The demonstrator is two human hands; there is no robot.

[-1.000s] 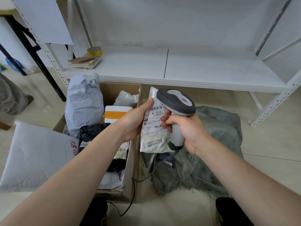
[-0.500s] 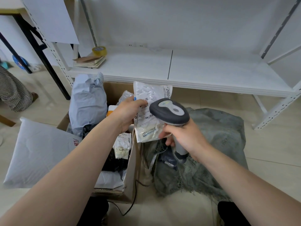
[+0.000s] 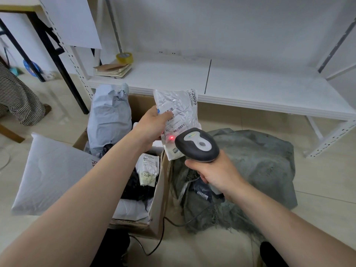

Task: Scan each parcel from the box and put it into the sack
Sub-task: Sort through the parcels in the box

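**White, grey and brown, with one red dot**

The crinkled parcel is white with black barcodes and print, and a red spot of light glows low on it. The scanner has a dark grey head with a pale grey panel and a small green-and-yellow mark. The sack is dull grey-green. The box is brown cardboard, holding a blue-grey parcel and a black parcel. At the left end of the white shelf is a yellow tape roll. The cloth is striped black and white.
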